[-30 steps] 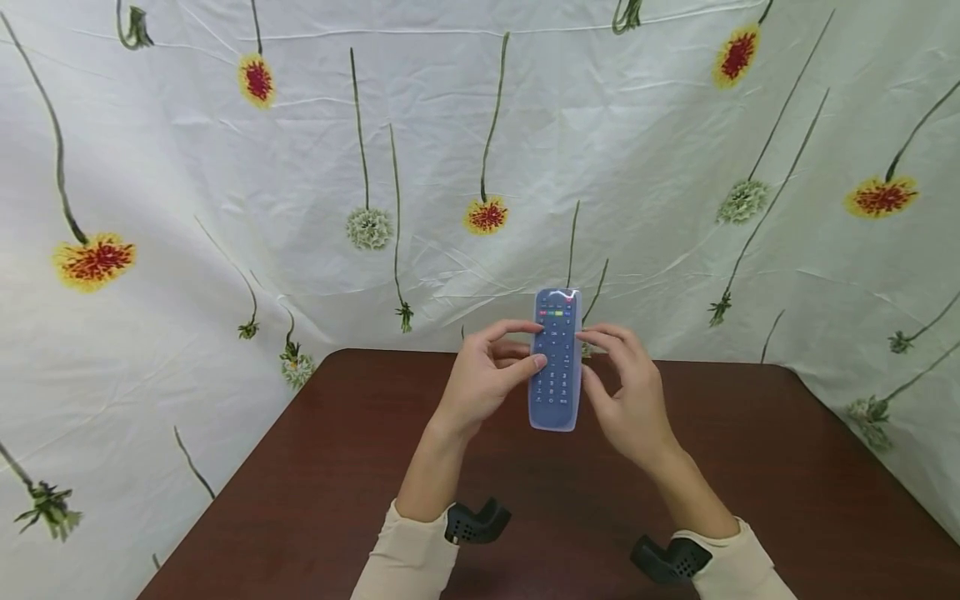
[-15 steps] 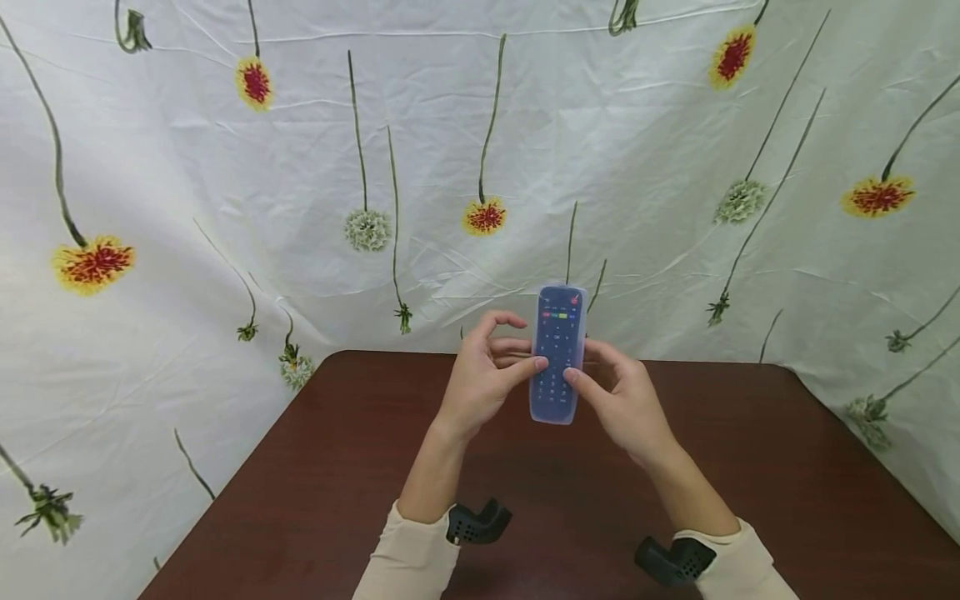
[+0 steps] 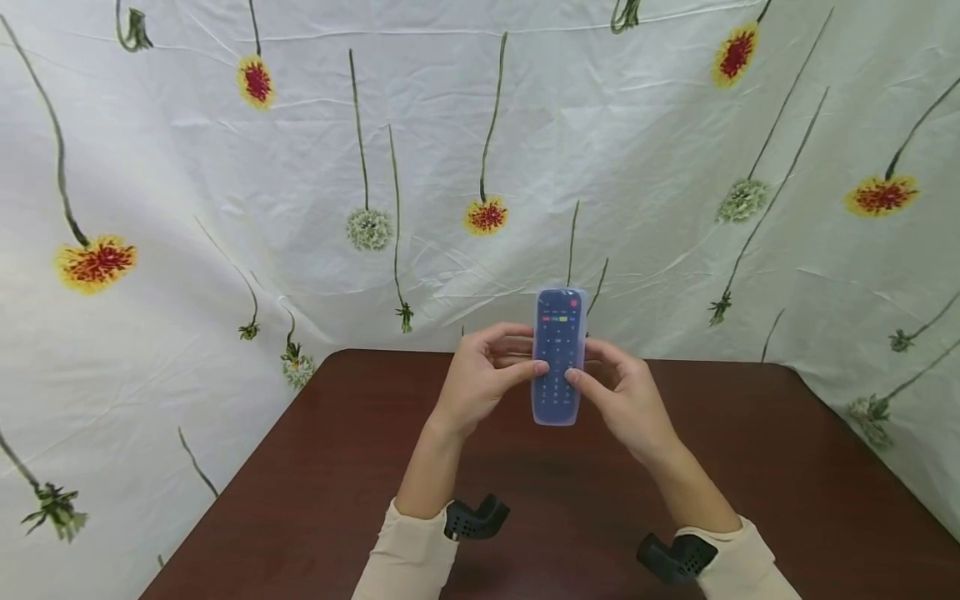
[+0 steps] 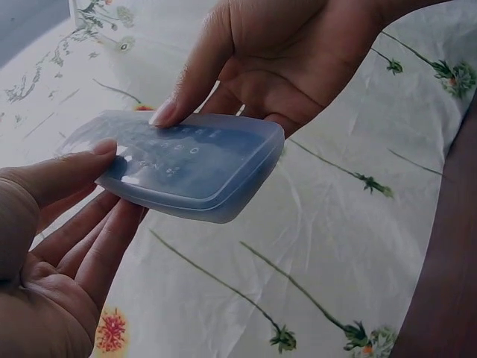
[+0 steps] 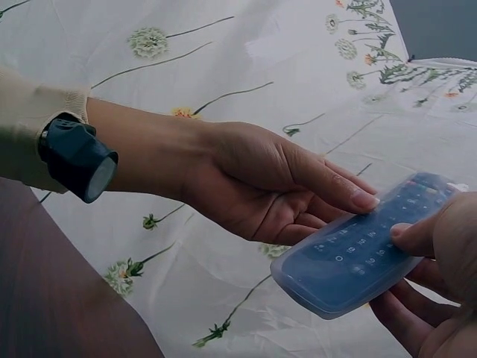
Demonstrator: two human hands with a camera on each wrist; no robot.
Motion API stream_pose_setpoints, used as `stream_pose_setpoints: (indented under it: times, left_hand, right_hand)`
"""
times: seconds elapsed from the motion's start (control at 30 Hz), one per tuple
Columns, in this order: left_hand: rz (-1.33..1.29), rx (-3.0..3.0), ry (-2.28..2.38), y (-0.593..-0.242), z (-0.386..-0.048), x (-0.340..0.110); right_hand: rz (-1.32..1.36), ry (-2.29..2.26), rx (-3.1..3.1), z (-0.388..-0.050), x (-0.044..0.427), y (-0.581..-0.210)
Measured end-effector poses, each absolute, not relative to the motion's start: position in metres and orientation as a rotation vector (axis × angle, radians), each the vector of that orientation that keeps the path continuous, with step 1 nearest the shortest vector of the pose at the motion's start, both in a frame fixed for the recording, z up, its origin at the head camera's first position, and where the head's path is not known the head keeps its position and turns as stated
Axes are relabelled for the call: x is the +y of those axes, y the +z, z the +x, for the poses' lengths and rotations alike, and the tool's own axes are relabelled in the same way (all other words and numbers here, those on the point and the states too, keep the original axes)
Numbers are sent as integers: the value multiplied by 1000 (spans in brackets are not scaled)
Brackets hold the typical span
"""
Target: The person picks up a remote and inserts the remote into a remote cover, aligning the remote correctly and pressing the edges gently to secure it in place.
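A blue remote control (image 3: 557, 392) in a translucent sleeve is held upright above the table, its buttons facing me. My left hand (image 3: 480, 375) pinches its left edge, thumb on the front and fingers behind. On the opposite edge my right hand (image 3: 626, 396) pinches it the same way, thumb over the lower buttons. The left wrist view shows the sleeve's rounded bottom end (image 4: 223, 198) reaching out between both hands. In the right wrist view the number keys of the remote control (image 5: 358, 250) show through the sleeve. The fingertips behind the remote are hidden.
A dark reddish-brown table (image 3: 555, 492) lies below the hands. Behind it hangs a white cloth (image 3: 637, 150) printed with flowers. Each wrist wears a black camera mount, the left mount (image 3: 477, 517) and the right mount (image 3: 677, 558), over cream sleeves.
My right thumb has come from the remote's right edge onto its front, with those fingers now behind it. My left index finger lifted off the front and now lies at the left edge.
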State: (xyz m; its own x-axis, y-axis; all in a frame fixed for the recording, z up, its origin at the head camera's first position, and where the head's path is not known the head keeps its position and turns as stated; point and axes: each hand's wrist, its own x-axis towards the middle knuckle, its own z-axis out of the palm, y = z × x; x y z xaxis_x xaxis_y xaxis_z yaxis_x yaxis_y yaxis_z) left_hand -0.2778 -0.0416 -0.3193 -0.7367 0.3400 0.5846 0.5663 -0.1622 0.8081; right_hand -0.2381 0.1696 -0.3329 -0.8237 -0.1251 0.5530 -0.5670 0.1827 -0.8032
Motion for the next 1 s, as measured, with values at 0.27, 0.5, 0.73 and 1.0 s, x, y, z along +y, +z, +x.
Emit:
stream_pose_setpoints:
  times: [0.27, 0.5, 0.73, 1.0]
  left_hand:
    - [-1065, -1925, -1987, -320, -282, -37]
    - [-1070, -2085, -1861, -323, -286, -39]
    - [-1086, -2208, -1821, -332, -294, -51]
    - [-910, -2242, -2150, -351, -299, -53]
  right_hand:
    - [660, 1716, -2096, -243, 175, -334]
    - [665, 1769, -2124, -249, 177, -345]
    - [687, 1772, -2238, -254, 176, -355]
    - [670, 1940, -2334, -265, 176, -369]
